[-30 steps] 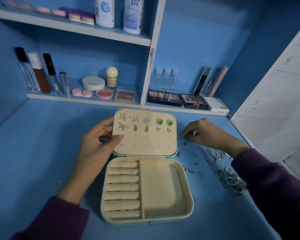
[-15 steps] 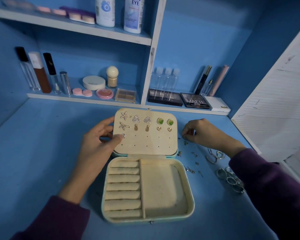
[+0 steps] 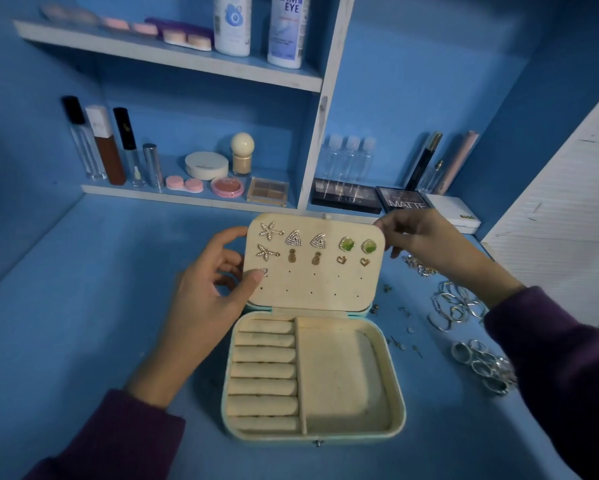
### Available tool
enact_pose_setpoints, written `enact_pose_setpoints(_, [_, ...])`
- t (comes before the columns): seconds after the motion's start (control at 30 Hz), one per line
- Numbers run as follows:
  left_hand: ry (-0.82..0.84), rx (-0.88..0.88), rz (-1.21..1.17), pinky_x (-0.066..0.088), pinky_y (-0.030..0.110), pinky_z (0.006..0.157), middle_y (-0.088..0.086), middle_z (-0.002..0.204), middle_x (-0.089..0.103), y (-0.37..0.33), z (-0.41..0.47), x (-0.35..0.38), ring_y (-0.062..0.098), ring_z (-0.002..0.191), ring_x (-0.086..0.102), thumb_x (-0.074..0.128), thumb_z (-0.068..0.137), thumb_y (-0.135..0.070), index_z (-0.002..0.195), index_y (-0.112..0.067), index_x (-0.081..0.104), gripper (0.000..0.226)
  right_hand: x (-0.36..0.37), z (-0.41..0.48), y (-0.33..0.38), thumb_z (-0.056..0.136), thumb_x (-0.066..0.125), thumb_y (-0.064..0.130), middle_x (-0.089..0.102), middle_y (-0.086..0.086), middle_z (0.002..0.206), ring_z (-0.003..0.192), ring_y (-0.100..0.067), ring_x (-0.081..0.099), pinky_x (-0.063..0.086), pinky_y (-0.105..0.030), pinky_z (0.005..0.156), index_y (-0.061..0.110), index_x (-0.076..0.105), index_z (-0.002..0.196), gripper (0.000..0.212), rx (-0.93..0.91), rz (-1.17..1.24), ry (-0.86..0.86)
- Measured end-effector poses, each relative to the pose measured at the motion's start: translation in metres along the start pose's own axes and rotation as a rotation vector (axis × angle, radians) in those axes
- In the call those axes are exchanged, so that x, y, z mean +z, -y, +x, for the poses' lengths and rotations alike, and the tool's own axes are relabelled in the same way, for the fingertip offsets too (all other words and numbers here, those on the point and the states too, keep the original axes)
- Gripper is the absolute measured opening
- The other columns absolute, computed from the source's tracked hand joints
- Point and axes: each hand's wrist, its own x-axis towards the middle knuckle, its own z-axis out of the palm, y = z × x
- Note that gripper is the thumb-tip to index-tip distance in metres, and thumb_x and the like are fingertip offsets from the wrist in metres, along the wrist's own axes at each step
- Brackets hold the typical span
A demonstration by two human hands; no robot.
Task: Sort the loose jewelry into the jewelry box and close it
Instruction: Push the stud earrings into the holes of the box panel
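Right hand had left scattered bits on desk and risen to top right corner of lid. Fingers curled there, pinching stud back or lid edge, couldn't tell which. Left hand kept grip on lid's left edge, thumb beside third-row earring. Jewelry box sat open mid-desk, rings loose at right. Likely fastening that earring next.

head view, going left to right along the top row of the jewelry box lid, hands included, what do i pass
left hand gripping the jewelry box lid → starfish earring → triangle earring → second triangle earring → green earring → second green earring → right hand
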Motion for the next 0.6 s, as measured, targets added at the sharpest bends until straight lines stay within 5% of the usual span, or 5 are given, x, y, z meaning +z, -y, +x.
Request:
enact_pose_setpoints(0.13, [0.006,0.120,0.103,0.047,0.008,0.075,-0.017,0.095,0.063,0.001,-0.004,-0.006,0.003,0.082,0.063,0.075,0.079,-0.011,0.105,-0.038,0.052,0.043,0.003,0.007,0.019,0.089,0.060,0.004,0.073,-0.005,0.082,0.073,-0.010,0.064,0.052,-0.025,0.069,0.013,0.070,0.083,0.016,0.021,0.044,0.112])
enact_pose_setpoints(0.23, [-0.025,0.254,0.229,0.045,0.003,0.074,-0.017,0.099,0.063,0.003,-0.008,-0.011,-0.007,0.079,0.060,0.074,0.076,-0.029,0.107,-0.029,0.049,0.040,0.008,0.012,0.036,0.087,0.064,0.009,0.073,-0.004,0.082,0.076,-0.008,0.065,0.049,-0.019,0.070,0.011,0.072,0.088,0.009,-0.004,0.085,0.262])
enact_pose_setpoints(0.33, [-0.056,0.421,0.359,0.040,-0.002,0.077,-0.013,0.082,0.065,0.004,-0.011,-0.016,-0.004,0.078,0.059,0.066,0.079,-0.034,0.100,-0.022,0.051,0.028,0.016,0.015,0.056,0.086,0.064,0.005,0.067,-0.003,0.071,0.069,-0.012,0.060,0.048,-0.020,0.065,0.005,0.070,0.089,0.007,-0.037,0.103,0.436])
enact_pose_setpoints(0.6, [0.089,0.716,0.480,0.052,0.028,0.068,0.002,0.082,0.070,0.010,-0.012,-0.032,0.016,0.072,0.062,0.068,0.085,-0.017,0.083,-0.003,0.073,0.015,0.063,0.014,0.094,0.086,0.061,-0.004,0.066,0.002,0.069,0.063,-0.007,0.060,0.050,-0.022,0.061,0.003,0.067,0.090,0.010,-0.168,0.018,0.708])
